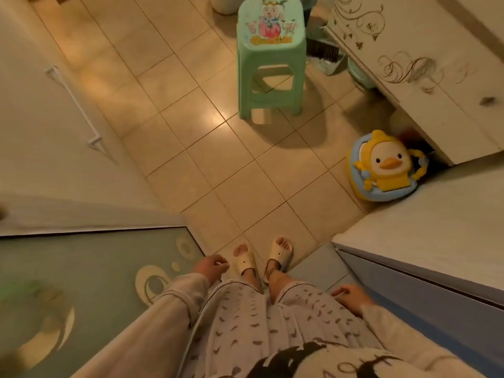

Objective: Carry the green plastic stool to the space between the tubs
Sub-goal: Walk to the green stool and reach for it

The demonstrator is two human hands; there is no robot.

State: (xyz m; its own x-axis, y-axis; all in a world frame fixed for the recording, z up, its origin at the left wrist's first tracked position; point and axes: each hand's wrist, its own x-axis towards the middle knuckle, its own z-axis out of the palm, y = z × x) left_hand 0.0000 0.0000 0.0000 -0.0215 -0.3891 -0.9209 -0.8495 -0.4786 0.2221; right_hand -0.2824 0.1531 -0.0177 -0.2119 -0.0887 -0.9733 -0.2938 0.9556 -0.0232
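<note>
The green plastic stool (270, 61) stands upright on the tiled floor at the top middle, with a cartoon print on its seat. My left hand (208, 268) hangs by my thigh at the lower middle, fingers loosely curled, holding nothing. My right hand (351, 296) hangs on the other side, also with nothing in it. Both hands are far from the stool, about a body length nearer the camera. A pale round container (225, 4) shows behind the stool at the top edge; whether it is one of the tubs I cannot tell.
A white door with a bar handle (73, 107) runs along the left. A decorated white cabinet (425, 77) juts in at the right, a yellow duck potty seat (387, 167) on the floor beside it. A brush and dustpan (324, 54) lie right of the stool. A frosted glass panel (81, 282) is lower left.
</note>
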